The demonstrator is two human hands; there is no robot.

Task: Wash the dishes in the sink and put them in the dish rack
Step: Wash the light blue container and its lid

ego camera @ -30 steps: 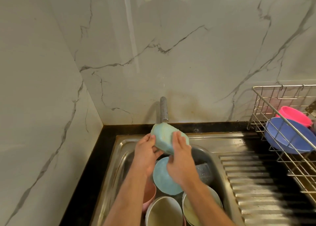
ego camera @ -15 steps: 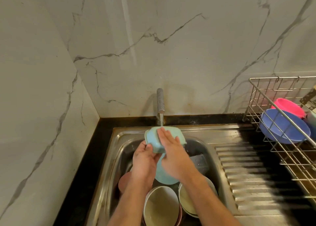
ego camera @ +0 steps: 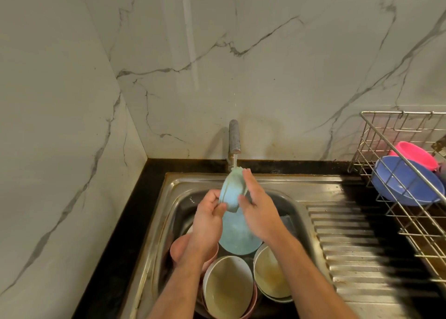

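Rinsing step: the left hand pinches a teal bowl under the running tap — the right hand, fingers straight, rubs it. Next, likely the dish rack at far right.

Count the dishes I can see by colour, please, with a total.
Teal: 2, the bowl held under the tap and the plate in the sink
Cream bowls: 2
Pink: 2, rack bowl, sink cup
Blue rack bowl: 1
Total: 7
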